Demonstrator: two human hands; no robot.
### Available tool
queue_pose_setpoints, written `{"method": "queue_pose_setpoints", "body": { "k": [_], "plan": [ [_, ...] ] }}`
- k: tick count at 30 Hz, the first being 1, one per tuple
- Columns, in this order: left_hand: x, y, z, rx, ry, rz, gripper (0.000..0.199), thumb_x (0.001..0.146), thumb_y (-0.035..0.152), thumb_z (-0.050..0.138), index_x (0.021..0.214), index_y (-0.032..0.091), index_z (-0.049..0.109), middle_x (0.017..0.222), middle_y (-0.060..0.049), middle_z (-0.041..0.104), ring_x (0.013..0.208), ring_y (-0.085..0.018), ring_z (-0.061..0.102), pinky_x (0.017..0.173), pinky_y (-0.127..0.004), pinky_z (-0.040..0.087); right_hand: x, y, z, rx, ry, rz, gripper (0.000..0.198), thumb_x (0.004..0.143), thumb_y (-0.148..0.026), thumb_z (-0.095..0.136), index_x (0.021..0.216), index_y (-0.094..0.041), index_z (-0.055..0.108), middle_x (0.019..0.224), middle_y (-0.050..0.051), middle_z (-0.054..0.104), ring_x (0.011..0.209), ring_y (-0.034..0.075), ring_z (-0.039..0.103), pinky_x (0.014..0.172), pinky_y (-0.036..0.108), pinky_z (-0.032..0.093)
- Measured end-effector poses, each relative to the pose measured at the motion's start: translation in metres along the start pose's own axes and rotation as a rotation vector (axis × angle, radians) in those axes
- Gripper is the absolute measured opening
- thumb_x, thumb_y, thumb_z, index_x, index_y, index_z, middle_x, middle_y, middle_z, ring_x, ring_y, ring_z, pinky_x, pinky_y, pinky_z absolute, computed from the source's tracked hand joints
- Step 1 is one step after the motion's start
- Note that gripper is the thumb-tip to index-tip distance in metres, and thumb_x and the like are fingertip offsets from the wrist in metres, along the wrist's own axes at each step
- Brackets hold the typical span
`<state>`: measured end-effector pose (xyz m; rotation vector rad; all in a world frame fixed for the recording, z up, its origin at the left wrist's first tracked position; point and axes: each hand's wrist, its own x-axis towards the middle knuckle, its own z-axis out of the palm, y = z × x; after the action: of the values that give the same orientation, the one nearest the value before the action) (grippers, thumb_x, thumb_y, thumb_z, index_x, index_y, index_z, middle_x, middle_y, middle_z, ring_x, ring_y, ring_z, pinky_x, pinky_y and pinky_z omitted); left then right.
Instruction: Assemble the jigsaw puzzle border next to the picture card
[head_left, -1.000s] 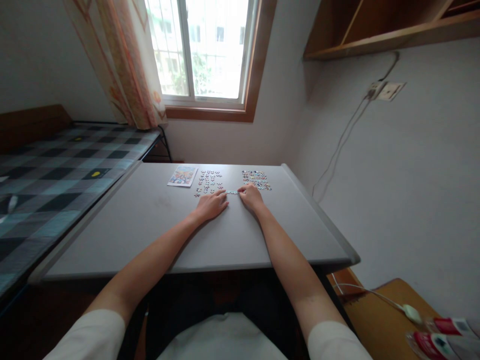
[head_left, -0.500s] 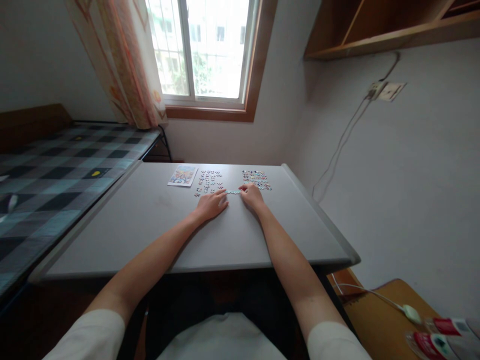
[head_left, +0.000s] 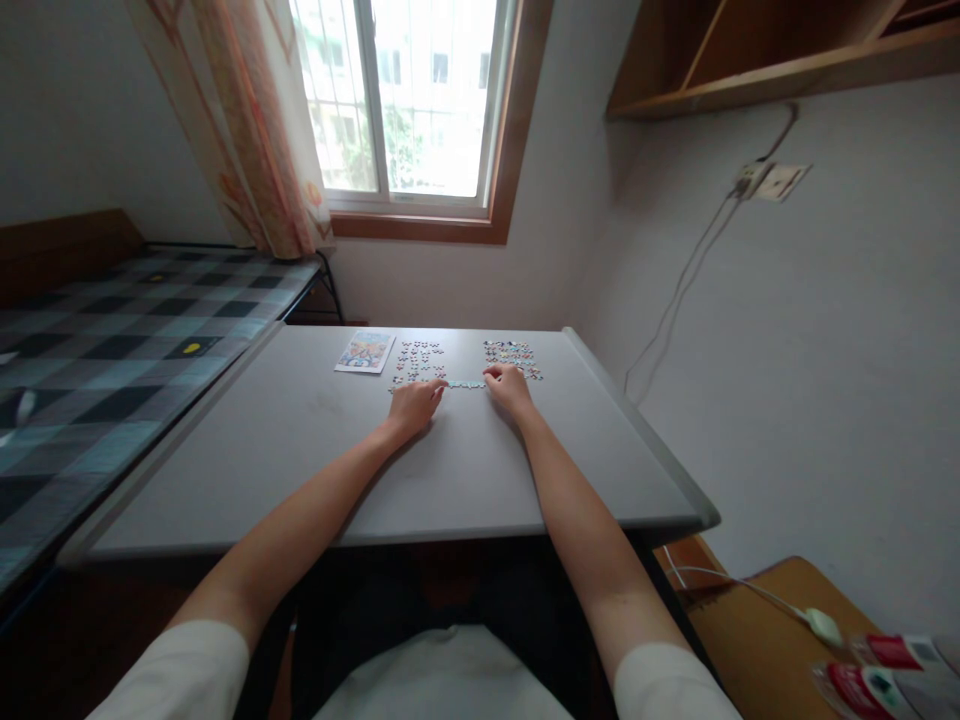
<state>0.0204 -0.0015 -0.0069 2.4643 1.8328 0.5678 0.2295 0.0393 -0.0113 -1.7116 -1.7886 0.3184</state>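
Note:
A narrow strip of joined jigsaw pieces lies flat on the table between my two hands. My left hand rests at its left end, fingers drawn together on the end of the row. At the right end, my right hand is curled, with thumb and forefinger pinched at the edge of the strip. The exact pieces under the fingertips are too small to make out. Loose jigsaw pieces are spread beyond my left hand. A denser group of jigsaw pieces lies just beyond my right hand.
A printed picture sheet lies at the table's far left. The light grey table has a raised rim. On the left is a bed with a checked cover. Bottles and a white charger sit on a wooden surface at lower right.
My left hand has shifted a little left and its fingers have drawn together. My right hand has moved slightly right. More of the jigsaw strip shows between them.

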Motion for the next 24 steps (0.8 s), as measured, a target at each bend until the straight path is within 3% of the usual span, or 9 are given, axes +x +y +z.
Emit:
{"method": "queue_pose_setpoints", "body": {
  "k": [5, 8, 11, 15, 19, 21, 24],
  "plan": [
    [-0.0017, 0.0007, -0.0027, -0.082, 0.049, 0.048, 0.035, 0.087, 0.026, 0.049, 0.121, 0.029, 0.058, 0.105, -0.002, 0.066, 0.083, -0.017, 0.064, 0.071, -0.026, 0.046, -0.0003, 0.0000, 0.0005, 0.001, -0.016, -0.002, 0.022, 0.079, -0.020, 0.053, 0.090, -0.018, 0.073, 0.091, 0.005, 0.072, 0.081, 0.016, 0.064, 0.081, 0.025, 0.046],
    [-0.0018, 0.0001, -0.0028, -0.113, 0.060, 0.039, 0.035, 0.086, 0.026, 0.050, 0.120, 0.028, 0.058, 0.108, -0.001, 0.064, 0.081, -0.016, 0.063, 0.071, -0.026, 0.046, -0.0002, 0.0006, 0.0009, -0.003, -0.015, 0.002, 0.023, 0.079, -0.020, 0.053, 0.089, -0.018, 0.073, 0.091, 0.006, 0.072, 0.082, 0.017, 0.064, 0.080, 0.025, 0.046],
    [-0.0012, -0.0007, -0.0017, -0.109, 0.060, 0.043, 0.026, 0.089, 0.036, 0.047, 0.103, 0.026, 0.066, 0.097, -0.002, 0.067, 0.079, -0.016, 0.062, 0.070, -0.026, 0.044, 0.0002, 0.0009, 0.0011, 0.000, -0.017, -0.002, 0.023, 0.079, -0.021, 0.053, 0.090, -0.018, 0.073, 0.092, 0.006, 0.072, 0.081, 0.017, 0.064, 0.079, 0.025, 0.046],
    [-0.0009, -0.0006, -0.0007, -0.058, 0.058, 0.024, 0.046, 0.093, 0.048, 0.034, 0.074, 0.022, 0.067, 0.076, -0.005, 0.067, 0.073, -0.018, 0.061, 0.066, -0.027, 0.043, -0.0003, 0.0007, 0.0008, -0.005, -0.011, 0.000, 0.022, 0.079, -0.020, 0.053, 0.088, -0.019, 0.073, 0.091, 0.005, 0.072, 0.081, 0.016, 0.064, 0.079, 0.024, 0.045],
    [-0.0022, 0.0007, 0.0002, -0.133, 0.084, 0.098, 0.026, 0.089, 0.035, 0.045, 0.101, 0.025, 0.066, 0.096, -0.002, 0.066, 0.079, -0.015, 0.062, 0.069, -0.026, 0.045, -0.0010, -0.0003, 0.0000, 0.001, 0.006, -0.001, 0.022, 0.082, -0.026, 0.053, 0.085, -0.018, 0.073, 0.089, 0.006, 0.071, 0.081, 0.017, 0.063, 0.078, 0.024, 0.044],
    [-0.0029, 0.0011, 0.0014, -0.167, 0.080, 0.147, 0.029, 0.087, 0.029, 0.048, 0.111, 0.027, 0.062, 0.107, -0.002, 0.063, 0.083, -0.015, 0.062, 0.072, -0.026, 0.046, -0.0001, -0.0007, -0.0003, 0.013, 0.033, 0.010, 0.032, 0.087, -0.036, 0.048, 0.076, -0.017, 0.073, 0.089, 0.007, 0.069, 0.084, 0.018, 0.063, 0.081, 0.025, 0.043],
    [-0.0034, 0.0009, 0.0035, -0.173, 0.045, 0.183, 0.026, 0.086, 0.030, 0.048, 0.106, 0.026, 0.065, 0.112, -0.002, 0.061, 0.086, -0.015, 0.062, 0.074, -0.026, 0.047, 0.0025, -0.0007, -0.0009, 0.054, 0.107, 0.043, 0.053, 0.093, -0.042, 0.035, 0.061, -0.017, 0.069, 0.095, 0.009, 0.066, 0.089, 0.016, 0.060, 0.089, 0.025, 0.040]
  ]
}}
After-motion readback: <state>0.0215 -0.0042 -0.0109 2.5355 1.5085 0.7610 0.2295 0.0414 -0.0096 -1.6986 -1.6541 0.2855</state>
